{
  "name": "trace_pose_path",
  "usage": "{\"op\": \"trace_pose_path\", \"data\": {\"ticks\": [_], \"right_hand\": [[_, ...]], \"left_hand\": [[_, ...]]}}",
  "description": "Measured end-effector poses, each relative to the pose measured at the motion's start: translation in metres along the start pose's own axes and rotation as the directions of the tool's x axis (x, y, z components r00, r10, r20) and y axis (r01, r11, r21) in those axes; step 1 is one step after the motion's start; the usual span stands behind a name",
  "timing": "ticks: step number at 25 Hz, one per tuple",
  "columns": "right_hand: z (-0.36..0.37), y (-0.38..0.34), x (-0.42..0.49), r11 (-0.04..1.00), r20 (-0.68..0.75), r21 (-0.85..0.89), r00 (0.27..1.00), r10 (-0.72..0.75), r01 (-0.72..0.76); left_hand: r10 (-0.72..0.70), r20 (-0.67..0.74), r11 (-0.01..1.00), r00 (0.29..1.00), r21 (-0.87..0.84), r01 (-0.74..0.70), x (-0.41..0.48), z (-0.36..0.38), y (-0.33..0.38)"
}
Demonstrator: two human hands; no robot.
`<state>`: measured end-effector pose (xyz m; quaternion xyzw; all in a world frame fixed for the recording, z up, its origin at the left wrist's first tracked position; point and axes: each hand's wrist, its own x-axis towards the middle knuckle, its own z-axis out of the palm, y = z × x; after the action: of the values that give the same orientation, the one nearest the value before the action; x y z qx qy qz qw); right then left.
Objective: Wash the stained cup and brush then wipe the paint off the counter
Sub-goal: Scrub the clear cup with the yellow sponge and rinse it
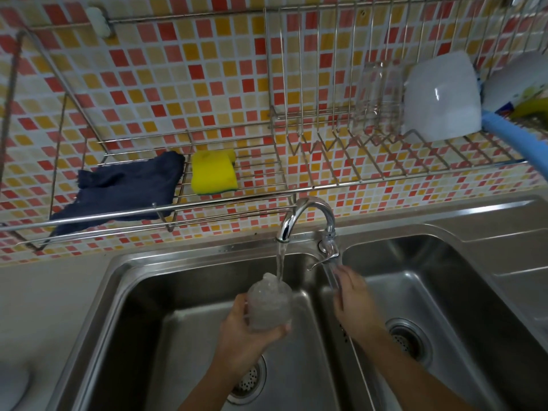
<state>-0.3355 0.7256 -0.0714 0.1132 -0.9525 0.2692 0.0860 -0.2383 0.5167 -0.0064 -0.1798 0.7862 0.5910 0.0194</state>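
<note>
The left hand [246, 330] grips the clear cup [268, 304] over the left of the sink's [166, 258] 2 basins, directly under the faucet [308, 213], whose water [280, 259] runs into it. The right hand [353, 304] is open, fingers straight, above the divider by the lever [326, 259]; whether they touch it is too blurred to tell.

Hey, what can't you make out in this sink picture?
Head view only:
- Cup in the left hand: water and blur hide any stains.
- Right hand at the tap lever: blurred, so gripping or just touching is unclear.
- Blue item: cut off by the right edge.
- White object: cut off at the bottom-left corner.
- Brush and counter paint: not in frame.
</note>
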Motion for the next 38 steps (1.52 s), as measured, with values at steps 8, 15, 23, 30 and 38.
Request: {"op": "trace_pose_path", "data": {"ticks": [8, 15, 23, 30, 38], "right_hand": [[0.007, -0.029, 0.065, 0.894, 0.435, -0.307, 0.884, -0.172, 0.325], [-0.027, -0.020, 0.064, 0.990, 0.098, 0.116, 0.992, 0.074, -0.086], [0.009, -0.014, -0.044, 0.984, 0.119, -0.163, 0.989, 0.092, -0.072], [0.017, -0.005, -0.080, 0.926, 0.193, -0.371, 0.970, 0.147, -0.067], [0.012, -0.013, -0.085, 0.917, 0.240, -0.398, 0.965, 0.105, 0.000]], "left_hand": [[0.015, -0.023, 0.997, 1.000, -0.080, -0.016, -0.006, -0.006, -0.001], [0.031, -0.006, 0.999, 0.999, -0.043, -0.031, -0.002, -0.007, -0.005], [0.078, 0.025, 0.917, 0.997, 0.391, -0.081, -0.003, -0.011, -0.015], [0.237, 0.155, 0.539, 0.959, 0.800, -0.263, -0.002, -0.024, -0.032], [0.574, 0.389, -0.020, 0.720, 0.886, -0.463, 0.007, -0.027, -0.024]]}}
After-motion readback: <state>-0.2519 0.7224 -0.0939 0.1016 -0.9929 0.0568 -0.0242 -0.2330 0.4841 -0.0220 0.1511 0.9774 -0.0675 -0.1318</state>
